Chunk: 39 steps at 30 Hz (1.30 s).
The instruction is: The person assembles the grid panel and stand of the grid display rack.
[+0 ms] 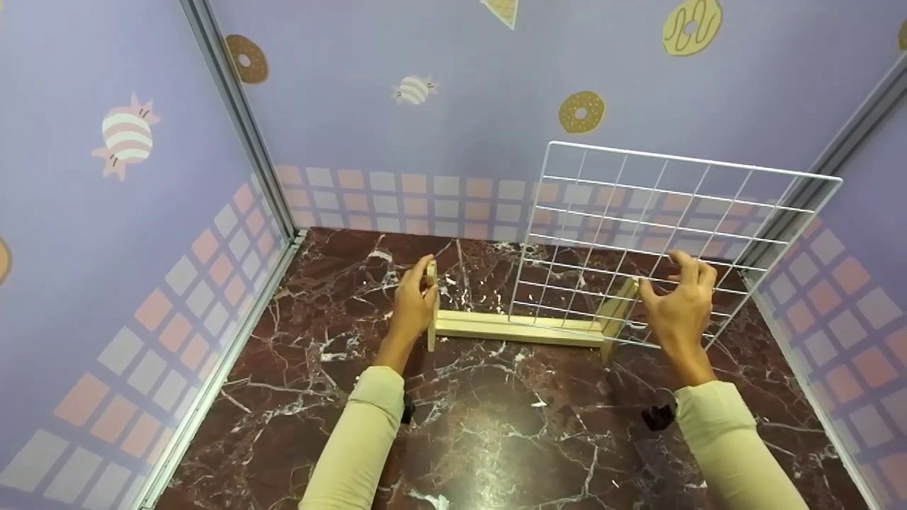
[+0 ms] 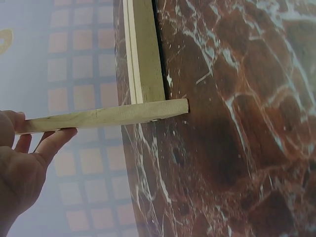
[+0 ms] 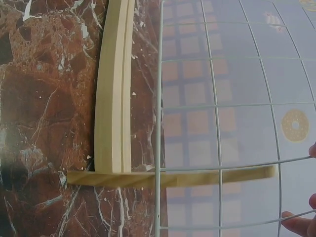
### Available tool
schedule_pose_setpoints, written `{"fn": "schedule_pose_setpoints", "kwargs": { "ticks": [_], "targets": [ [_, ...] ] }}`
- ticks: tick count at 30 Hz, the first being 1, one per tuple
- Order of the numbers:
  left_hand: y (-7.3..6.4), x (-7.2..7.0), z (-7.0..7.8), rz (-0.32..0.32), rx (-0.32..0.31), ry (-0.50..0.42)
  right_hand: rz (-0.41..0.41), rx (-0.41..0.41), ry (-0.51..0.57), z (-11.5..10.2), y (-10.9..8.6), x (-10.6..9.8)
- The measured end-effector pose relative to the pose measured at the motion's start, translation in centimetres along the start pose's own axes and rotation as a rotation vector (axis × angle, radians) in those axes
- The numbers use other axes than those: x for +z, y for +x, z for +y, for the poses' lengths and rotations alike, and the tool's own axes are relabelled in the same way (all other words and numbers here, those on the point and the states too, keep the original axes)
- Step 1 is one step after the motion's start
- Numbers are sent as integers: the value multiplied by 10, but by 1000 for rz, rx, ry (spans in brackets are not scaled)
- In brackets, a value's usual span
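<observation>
A pale wooden stand rests on the marble-patterned surface, its grooved crossbar [image 1: 489,327] joining a left upright [image 2: 103,117] and a right upright [image 3: 123,179]. Fingers and thumb of my left hand [image 1: 414,304] pinch the top of the left upright. My right hand [image 1: 682,304] holds a white wire grid panel [image 1: 694,161] by its wires near the right side. The panel hangs tilted over the stand's right half. Its lower edge wire appears apart from the crossbar in the right wrist view, where only some fingertips [image 3: 296,224] show at the right edge.
Light chips [image 1: 464,294] are scattered behind the crossbar. Lilac walls with printed sweets enclose the marble-patterned surface [image 1: 496,425] at the back and both sides. Grey metal strips [image 1: 241,120] run up the corners.
</observation>
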<state>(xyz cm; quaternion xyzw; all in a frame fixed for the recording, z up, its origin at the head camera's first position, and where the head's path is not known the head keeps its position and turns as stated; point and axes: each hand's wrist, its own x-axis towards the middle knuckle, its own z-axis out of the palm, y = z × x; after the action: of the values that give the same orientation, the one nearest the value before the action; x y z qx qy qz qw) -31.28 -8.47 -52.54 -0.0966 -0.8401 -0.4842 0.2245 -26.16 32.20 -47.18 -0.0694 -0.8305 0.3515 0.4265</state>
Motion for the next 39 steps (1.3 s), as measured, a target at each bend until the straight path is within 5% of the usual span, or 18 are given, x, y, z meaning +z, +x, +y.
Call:
{"fn": "schedule_pose_setpoints", "kwargs": {
  "ticks": [24,39],
  "targets": [
    [-5,34,13,-48,71,-25,5,-6,0,4,0,-7],
    [-9,40,15,-70,61,-74,14,-45,-10,-29,24,-24]
  ]
}}
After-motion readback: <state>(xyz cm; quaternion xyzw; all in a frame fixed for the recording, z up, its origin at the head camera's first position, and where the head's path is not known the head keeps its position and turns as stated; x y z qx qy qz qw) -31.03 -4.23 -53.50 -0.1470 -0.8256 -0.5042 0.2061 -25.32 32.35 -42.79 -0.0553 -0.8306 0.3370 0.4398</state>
